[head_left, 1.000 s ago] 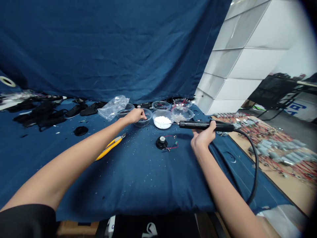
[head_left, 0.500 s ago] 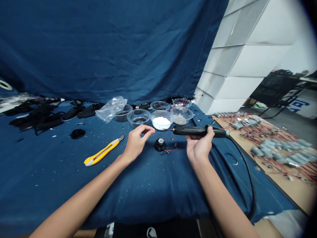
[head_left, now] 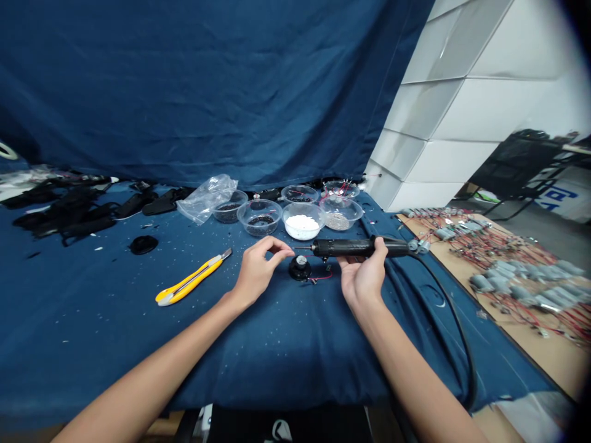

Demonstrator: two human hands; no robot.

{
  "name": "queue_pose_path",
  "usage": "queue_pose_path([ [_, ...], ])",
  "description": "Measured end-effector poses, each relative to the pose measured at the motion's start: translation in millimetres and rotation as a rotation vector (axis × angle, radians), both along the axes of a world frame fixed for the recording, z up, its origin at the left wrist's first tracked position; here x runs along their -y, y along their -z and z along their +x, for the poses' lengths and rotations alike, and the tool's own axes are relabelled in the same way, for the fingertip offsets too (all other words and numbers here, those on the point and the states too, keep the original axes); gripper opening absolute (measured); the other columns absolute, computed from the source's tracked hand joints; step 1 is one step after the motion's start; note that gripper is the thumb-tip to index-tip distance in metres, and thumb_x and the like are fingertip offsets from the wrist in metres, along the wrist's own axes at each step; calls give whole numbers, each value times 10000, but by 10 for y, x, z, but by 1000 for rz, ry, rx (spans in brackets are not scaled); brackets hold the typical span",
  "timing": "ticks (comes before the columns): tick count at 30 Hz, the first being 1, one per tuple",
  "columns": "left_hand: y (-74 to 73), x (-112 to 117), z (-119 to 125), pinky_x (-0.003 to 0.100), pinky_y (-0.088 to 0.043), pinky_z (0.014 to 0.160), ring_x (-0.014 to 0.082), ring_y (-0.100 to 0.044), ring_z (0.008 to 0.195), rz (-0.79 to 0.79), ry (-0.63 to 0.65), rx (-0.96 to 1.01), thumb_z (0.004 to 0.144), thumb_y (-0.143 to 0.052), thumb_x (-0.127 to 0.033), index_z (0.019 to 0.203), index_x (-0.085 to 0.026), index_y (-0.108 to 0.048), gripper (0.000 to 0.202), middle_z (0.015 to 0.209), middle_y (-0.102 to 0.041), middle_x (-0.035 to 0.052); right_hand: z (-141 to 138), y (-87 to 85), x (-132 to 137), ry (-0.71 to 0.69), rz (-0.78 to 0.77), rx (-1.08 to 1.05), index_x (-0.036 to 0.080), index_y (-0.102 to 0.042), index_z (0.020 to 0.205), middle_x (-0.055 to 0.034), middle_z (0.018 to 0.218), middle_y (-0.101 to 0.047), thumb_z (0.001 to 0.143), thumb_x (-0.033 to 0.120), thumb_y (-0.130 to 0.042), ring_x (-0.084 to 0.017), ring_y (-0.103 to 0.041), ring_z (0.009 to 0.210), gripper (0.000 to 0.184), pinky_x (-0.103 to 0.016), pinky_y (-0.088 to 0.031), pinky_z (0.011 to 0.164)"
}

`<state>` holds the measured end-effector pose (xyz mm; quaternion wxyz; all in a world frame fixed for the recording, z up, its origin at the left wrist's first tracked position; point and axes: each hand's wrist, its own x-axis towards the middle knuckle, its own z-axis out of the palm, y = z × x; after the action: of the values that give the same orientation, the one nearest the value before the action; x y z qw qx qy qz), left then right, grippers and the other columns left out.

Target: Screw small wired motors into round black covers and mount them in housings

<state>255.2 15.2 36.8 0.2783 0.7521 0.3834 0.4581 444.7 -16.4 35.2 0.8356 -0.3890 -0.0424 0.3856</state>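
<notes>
A black corded electric screwdriver [head_left: 346, 247] lies nearly level in my right hand [head_left: 364, 274], its thin bit pointing left. My left hand [head_left: 261, 267] has thumb and forefinger pinched together at the tip of that bit; anything between them is too small to make out. Just below the bit, on the blue cloth, sits a small round black part [head_left: 300, 269] with a silvery motor-like piece on top and thin red wires running to its right. A yellow utility knife [head_left: 191, 281] rests to the left of my left hand.
Clear bowls stand behind my hands, among them one of white pieces [head_left: 302, 223] and one of dark bits [head_left: 260, 220]. A plastic bag [head_left: 207, 198], black parts [head_left: 74, 212] and a black disc [head_left: 143, 244] lie left. Wired motors [head_left: 517, 277] cover a board at right.
The screwdriver has moved left and slightly down in my right hand, bringing its bit to my left fingertips. My left hand has shifted slightly right and down, still pinched.
</notes>
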Motion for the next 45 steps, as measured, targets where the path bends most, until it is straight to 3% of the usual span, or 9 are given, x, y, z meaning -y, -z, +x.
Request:
queue_pose_path([
  [9, 28, -30, -64, 247, -438, 780, 138, -587, 813, 94, 70, -149, 924, -509, -258, 805, -201, -638, 184, 831, -650, -5, -36, 59, 4, -18, -9, 19, 232, -513, 1000, -4, 959, -624, 764, 505, -593, -173, -631, 891, 370, -423, -555, 793],
  [22, 65, -3, -4, 247, -431, 759, 137, -578, 777, 68, -12, -171, 933, -507, -333, 786, -187, -603, 229, 802, -635, 0, -51, 89, -6, -57, -25, 26, 226, -505, 997, 3, 902, -627, 807, 484, -567, -170, -645, 859, 327, -424, -562, 777],
  [31, 102, 108, -13, 292, -429, 864, 148, -554, 928, 321, 86, -183, 962, -449, -228, 1043, -165, -609, 190, 962, -631, 46, -9, 90, -24, -28, 0, -30, 186, -541, 940, -6, 851, -650, 801, 462, -601, -181, -652, 831, 314, -458, -567, 774],
  [39, 108, 39, -22, 236, -446, 773, 113, -575, 824, 139, 3, -49, 905, -568, -263, 910, -169, -626, 111, 899, -625, 7, 28, 107, -34, -29, -16, -12, 183, -537, 931, -2, 811, -648, 798, 463, -609, -184, -656, 795, 318, -464, -572, 742],
  [45, 95, 78, 28, 234, -434, 751, 109, -552, 790, 218, 46, -81, 899, -561, -221, 858, -154, -595, 85, 835, -600, 7, 34, 121, -38, 26, -5, 41, 183, -523, 907, 24, 773, -629, 807, 473, -603, -154, -644, 749, 317, -420, -576, 740],
])
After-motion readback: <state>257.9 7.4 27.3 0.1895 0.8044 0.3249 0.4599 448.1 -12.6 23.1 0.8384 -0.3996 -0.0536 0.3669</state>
